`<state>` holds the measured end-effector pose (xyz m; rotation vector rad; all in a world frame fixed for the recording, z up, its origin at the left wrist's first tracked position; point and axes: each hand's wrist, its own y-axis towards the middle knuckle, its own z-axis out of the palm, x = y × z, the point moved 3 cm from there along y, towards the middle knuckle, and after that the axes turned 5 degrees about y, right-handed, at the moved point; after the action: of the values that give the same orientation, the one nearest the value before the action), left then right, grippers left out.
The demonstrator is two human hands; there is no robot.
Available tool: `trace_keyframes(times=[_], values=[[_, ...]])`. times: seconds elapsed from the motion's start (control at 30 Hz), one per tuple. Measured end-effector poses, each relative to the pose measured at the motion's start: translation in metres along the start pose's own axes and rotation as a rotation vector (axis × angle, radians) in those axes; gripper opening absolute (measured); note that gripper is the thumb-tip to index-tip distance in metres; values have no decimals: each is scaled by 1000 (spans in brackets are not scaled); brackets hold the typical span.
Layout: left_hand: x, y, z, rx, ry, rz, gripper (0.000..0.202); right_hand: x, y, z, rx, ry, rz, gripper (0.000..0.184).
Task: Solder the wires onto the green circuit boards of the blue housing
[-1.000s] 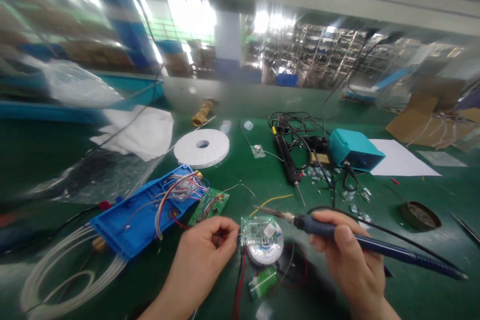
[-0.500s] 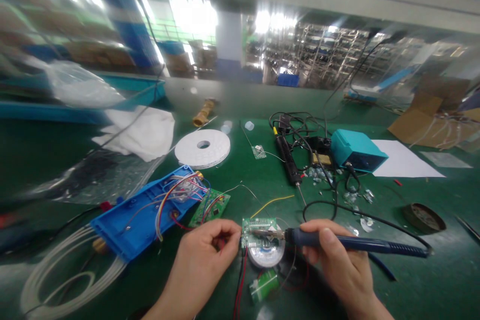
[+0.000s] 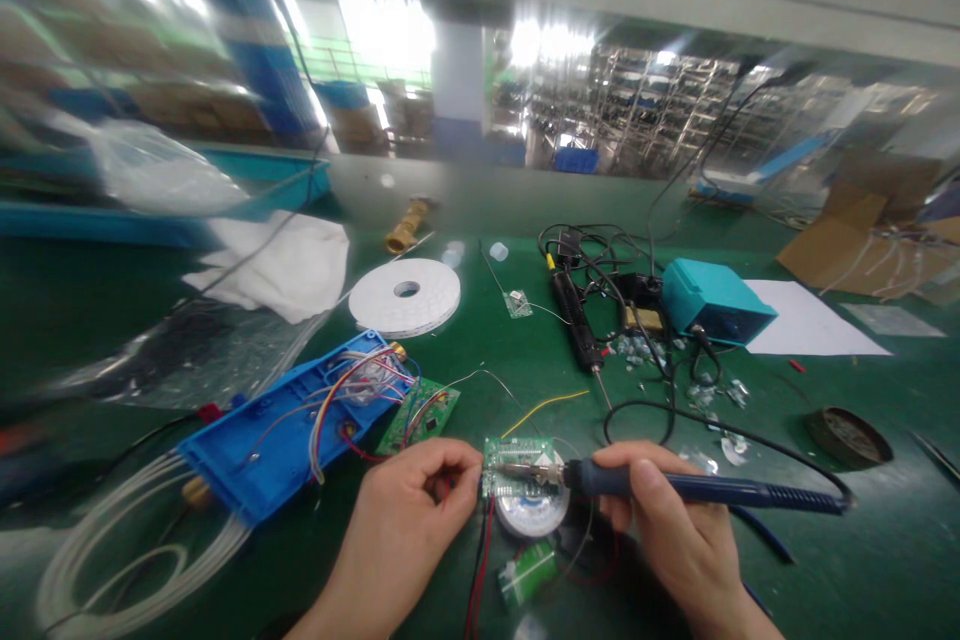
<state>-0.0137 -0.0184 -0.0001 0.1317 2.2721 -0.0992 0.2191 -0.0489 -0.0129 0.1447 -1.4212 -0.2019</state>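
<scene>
My right hand (image 3: 675, 510) is closed around the blue handle of a soldering iron (image 3: 645, 482). The iron's metal tip reaches left over a small green circuit board (image 3: 540, 447). That board lies on a round, silvery-white spool (image 3: 529, 516). At the board's left edge, the thumb and fingertips of my left hand (image 3: 409, 520) are pinched together; a bit of red shows among them, but what they grip is hidden. Red and black wires (image 3: 481, 560) run down from the board's left side. Just below the spool lies a green wrapped piece (image 3: 529, 572).
On the left are an open blue housing (image 3: 277, 450) with wires, a second circuit board (image 3: 424, 417) and coiled clear tubing (image 3: 67, 560). Behind stand a white tape roll (image 3: 375, 300) and a teal soldering station (image 3: 709, 295). A black tool (image 3: 574, 320) with a metal tip lies nearby.
My right hand and the soldering iron have shifted slightly left, and the handle's rear end sits a little lower-left. My left hand and the board look unmoved.
</scene>
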Motion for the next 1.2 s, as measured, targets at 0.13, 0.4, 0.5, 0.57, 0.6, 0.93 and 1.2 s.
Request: trace_keyframes(times=[0.13,0.4,0.5,0.57,0.6,0.93,1.2], values=[[0,-1,0,3,4,-2,14,2,1,1,10,-7,-11,25],[0,1,2,3,0,-31,14,0,0,0,3,-2,16,25],[1,0,2,-3,9,-20,13,-1,-1,-1,7,1,22,25],[1,0,2,-13,17,-6,12,0,-1,-1,4,-2,22,25],[1,0,2,-19,21,1,12,0,-1,-1,4,-4,20,25],[-6,-1,1,-126,97,142,8,-2,-1,-2,16,2,-4,24],[-11,-2,0,-192,126,264,9,-2,-1,-3,15,-7,-5,24]])
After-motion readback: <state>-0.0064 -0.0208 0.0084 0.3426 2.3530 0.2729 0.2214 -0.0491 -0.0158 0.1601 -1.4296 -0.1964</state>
